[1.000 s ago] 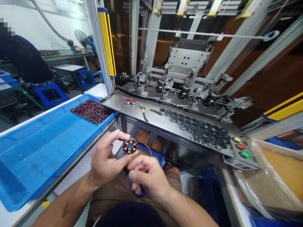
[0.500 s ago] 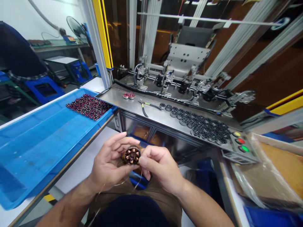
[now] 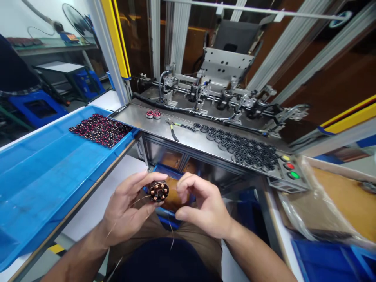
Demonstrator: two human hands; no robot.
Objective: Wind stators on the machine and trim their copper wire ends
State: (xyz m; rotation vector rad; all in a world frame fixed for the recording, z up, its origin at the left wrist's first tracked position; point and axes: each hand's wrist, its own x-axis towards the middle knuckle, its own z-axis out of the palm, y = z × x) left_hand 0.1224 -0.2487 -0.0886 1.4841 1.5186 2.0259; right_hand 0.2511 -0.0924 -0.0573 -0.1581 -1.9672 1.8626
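Observation:
My left hand grips a wound motor stator between thumb and fingers, its copper coils facing up toward me. Thin copper wire trails beneath it, over my lap. Just to the right, my right hand is apart from the stator; its fingers are curled with the thumb spread away, and nothing shows between them. Beyond both hands, a pair of cutting pliers lies on the metal bench ledge. Two red-and-silver stators stand left of the pliers, and several black stator cores are massed at the right.
A blue tray on the left holds many dark stators with red. Behind the ledge stands a winding machine. A button box and a plastic-lined carton are at the right. Another person's dark clothing shows far left.
My right hand has come off the stator and moved right, its fingers parting from the thumb. My left hand keeps the stator, shifted slightly left. The camera view has moved too.

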